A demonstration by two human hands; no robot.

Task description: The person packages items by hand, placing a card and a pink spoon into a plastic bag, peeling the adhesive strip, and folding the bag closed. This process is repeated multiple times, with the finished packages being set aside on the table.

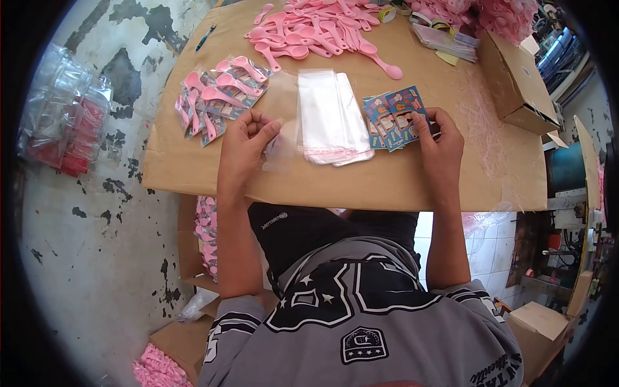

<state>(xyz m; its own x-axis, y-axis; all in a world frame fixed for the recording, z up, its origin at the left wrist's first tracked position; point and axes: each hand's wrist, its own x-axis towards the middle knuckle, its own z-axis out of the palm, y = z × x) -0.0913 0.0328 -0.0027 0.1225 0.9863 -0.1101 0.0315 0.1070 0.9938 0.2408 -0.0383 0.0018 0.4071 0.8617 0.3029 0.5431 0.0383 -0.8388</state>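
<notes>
My left hand pinches a clear plastic bag between thumb and fingers, to the left of a stack of clear bags. On the other side of that stack, my right hand grips a blue printed card by its right edge. More printed cards lie fanned out beneath and beside it. Beyond my left hand rests a group of pink spoons packed in bags with cards. A large pile of loose pink spoons covers the back of the table.
The brown table spans the front of me. A cardboard box stands on its right side, near bundled plastic packets. A pen lies at the back left. Below left, a box holds pink items.
</notes>
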